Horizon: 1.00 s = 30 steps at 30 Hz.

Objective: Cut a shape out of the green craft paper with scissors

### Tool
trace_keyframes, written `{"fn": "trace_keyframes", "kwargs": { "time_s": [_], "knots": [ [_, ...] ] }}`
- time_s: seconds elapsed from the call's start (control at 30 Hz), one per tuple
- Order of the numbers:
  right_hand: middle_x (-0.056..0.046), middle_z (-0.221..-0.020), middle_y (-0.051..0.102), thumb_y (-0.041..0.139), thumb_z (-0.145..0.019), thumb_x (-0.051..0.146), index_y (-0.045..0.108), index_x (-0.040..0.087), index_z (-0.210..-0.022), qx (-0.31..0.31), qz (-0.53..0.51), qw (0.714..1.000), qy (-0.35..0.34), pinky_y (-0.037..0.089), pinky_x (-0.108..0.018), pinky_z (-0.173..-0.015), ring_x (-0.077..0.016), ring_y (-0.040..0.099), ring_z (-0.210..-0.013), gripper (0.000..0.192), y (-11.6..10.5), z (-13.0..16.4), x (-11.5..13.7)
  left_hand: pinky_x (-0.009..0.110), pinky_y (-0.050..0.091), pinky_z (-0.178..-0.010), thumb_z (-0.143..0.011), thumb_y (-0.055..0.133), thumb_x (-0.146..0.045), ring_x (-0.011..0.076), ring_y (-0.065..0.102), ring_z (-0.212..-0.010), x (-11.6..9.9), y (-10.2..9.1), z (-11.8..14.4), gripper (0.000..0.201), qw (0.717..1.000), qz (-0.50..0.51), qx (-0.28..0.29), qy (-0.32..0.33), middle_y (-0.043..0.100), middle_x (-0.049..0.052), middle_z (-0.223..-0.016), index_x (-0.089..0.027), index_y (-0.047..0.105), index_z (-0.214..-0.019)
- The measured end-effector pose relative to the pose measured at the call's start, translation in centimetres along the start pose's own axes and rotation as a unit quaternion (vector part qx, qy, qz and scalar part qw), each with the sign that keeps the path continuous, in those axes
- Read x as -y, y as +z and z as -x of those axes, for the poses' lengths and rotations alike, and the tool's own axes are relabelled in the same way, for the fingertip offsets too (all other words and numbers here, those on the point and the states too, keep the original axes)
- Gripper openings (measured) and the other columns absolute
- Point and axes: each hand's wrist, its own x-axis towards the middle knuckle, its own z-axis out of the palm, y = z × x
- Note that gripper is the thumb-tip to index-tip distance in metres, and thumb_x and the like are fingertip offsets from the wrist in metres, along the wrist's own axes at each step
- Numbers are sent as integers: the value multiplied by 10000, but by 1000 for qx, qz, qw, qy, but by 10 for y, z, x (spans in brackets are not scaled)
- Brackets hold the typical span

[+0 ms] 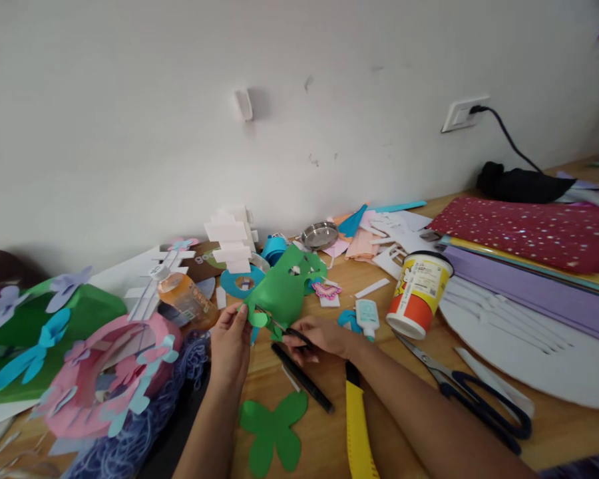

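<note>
My left hand [233, 339] pinches the left edge of a sheet of green paper [282, 289], which curls upward and has cut-outs along its far side. In my right hand [317, 338] is a small pair of black-handled scissors [299, 336], its blades at the paper's lower edge. Below my hands a green paper butterfly [274, 431] lies flat on the table. A black marker [304, 379] rests just above it, close under my right hand. To the right of the butterfly is a yellow ruler-marked tool [358, 426], partly behind my right forearm.
Large scissors [466, 389] lie at right, near a paper cup [419, 293] and a glue bottle [367, 316]. A pink paper ring [70, 416], blue yarn [144, 399] and an orange bottle [187, 296] stand at left. Stacked coloured sheets [534, 229] lie far right, before the wall.
</note>
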Motion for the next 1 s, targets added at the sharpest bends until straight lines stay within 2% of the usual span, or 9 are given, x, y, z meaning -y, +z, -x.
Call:
{"fn": "trace_keyframes", "kwargs": {
  "time_s": [0.1, 0.27, 0.47, 0.6, 0.73, 0.87, 1.0],
  "knots": [
    [-25, -654, 663, 669, -826, 611, 623, 137, -688, -17, 18, 999, -21, 334, -197, -428, -57, 459, -427, 496, 5, -4, -2, 178, 543, -659, -501, 965, -325, 99, 665, -676, 2, 4, 3, 410, 1000, -12, 10, -4, 727, 5, -753, -154, 712, -773],
    [-24, -708, 683, 672, -833, 593, 626, 159, -751, -102, 63, 992, -34, 396, -211, -487, -84, 510, -494, 444, 18, -10, -5, 172, 532, -639, -544, 948, -337, 94, 656, -665, 3, 6, 6, 385, 1000, -28, 15, -4, 727, 2, -761, -158, 723, -799],
    [-19, -731, 677, 667, -858, 568, 635, 173, -805, -157, 67, 984, -52, 421, -231, -501, -115, 543, -537, 400, 24, -12, -9, 192, 534, -603, -548, 939, -377, 100, 641, -615, 3, 7, 7, 398, 998, -50, 22, -14, 710, 13, -736, -142, 713, -777],
    [-22, -739, 668, 632, -901, 529, 630, 174, -762, -177, 93, 976, -83, 432, -241, -574, -139, 585, -631, 381, 25, -10, -7, 206, 532, -577, -543, 938, -382, 102, 612, -567, 6, 10, 10, 398, 998, -59, 33, -19, 653, -8, -647, -138, 689, -734],
    [-16, -770, 668, 619, -933, 437, 626, 181, -789, -197, 162, 961, -111, 422, -252, -656, -156, 602, -721, 293, 28, -8, -5, 217, 548, -633, -584, 920, -410, 116, 642, -654, 6, 12, 13, 400, 998, -57, 39, -12, 697, 19, -744, -139, 715, -795],
    [-18, -825, 687, 642, -923, 384, 639, 185, -853, -218, 211, 948, -100, 396, -251, -664, -162, 610, -760, 211, 32, -8, -5, 229, 540, -685, -596, 916, -402, 128, 655, -714, 6, 10, 13, 399, 997, -69, 23, -4, 726, 36, -813, -145, 738, -843],
    [-26, -834, 700, 639, -920, 371, 643, 182, -841, -223, 234, 941, -98, 386, -252, -660, -171, 621, -775, 205, 32, -6, -4, 202, 486, -607, -649, 886, -414, 117, 626, -655, 5, 1, 9, 349, 992, -117, 36, 7, 714, 25, -761, -156, 742, -835]
  ]
}}
